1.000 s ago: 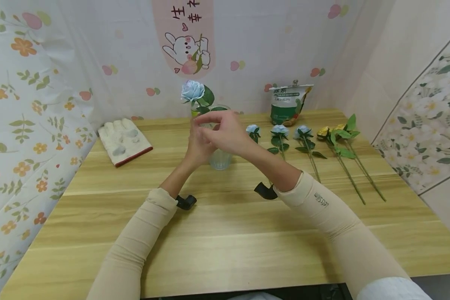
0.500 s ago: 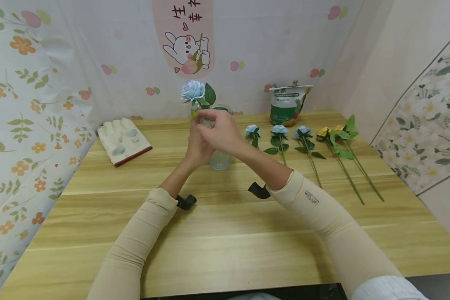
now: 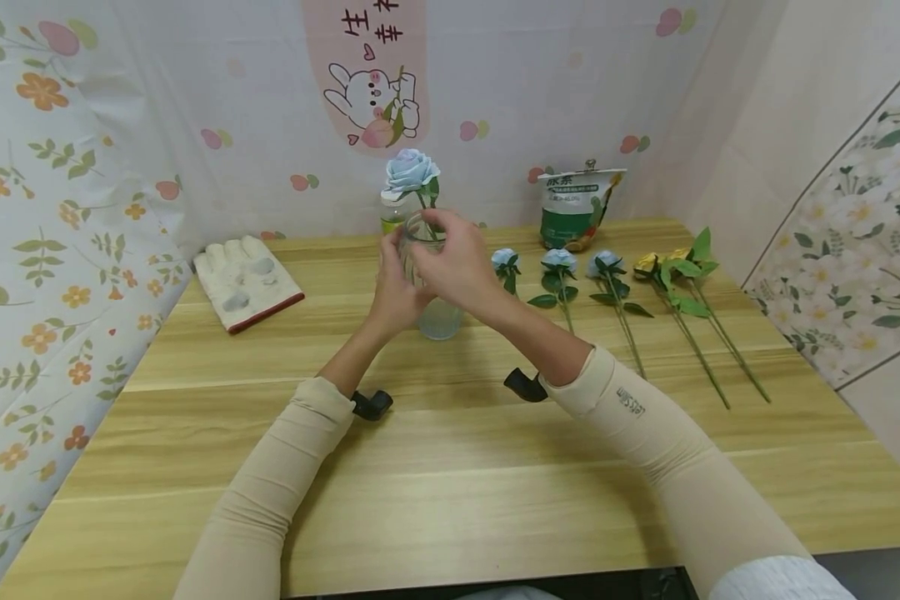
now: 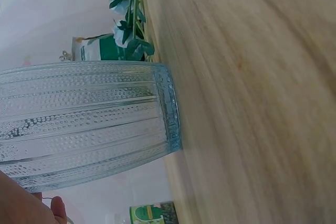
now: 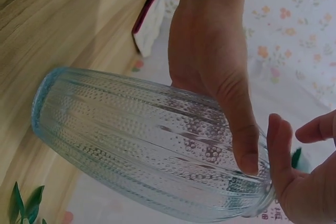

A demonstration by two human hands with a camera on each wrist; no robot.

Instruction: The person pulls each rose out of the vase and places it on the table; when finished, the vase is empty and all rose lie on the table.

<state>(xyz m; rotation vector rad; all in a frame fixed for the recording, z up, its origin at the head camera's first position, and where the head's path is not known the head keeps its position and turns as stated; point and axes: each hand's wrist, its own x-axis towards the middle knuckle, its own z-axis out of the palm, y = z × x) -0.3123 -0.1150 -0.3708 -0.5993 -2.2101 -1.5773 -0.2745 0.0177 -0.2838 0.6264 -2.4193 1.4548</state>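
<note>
A clear ribbed glass vase [image 3: 440,321] stands on the table, a blue artificial rose [image 3: 411,171] rising from its mouth. The rose's stem and leaves pass down inside the rim. My left hand [image 3: 396,292] grips the upper side of the vase, its thumb lying along the glass in the right wrist view. At the mouth is my right hand [image 3: 461,262], close to the rim and stem. In the right wrist view the right thumb and a finger [image 5: 317,128] stand apart, with a green leaf [image 5: 296,158] showing between them.
To the right lie several artificial roses, blue [image 3: 559,262] and yellow [image 3: 647,265]. Behind them stands a white-and-green pouch [image 3: 576,208]. A white work glove [image 3: 249,283] lies left. A bottle with a green label [image 3: 392,223] stands behind the vase.
The blue rose has shifted right and now stands more upright over the vase. My right thumb and fingers have spread apart at the mouth. The left hand has hardly moved.
</note>
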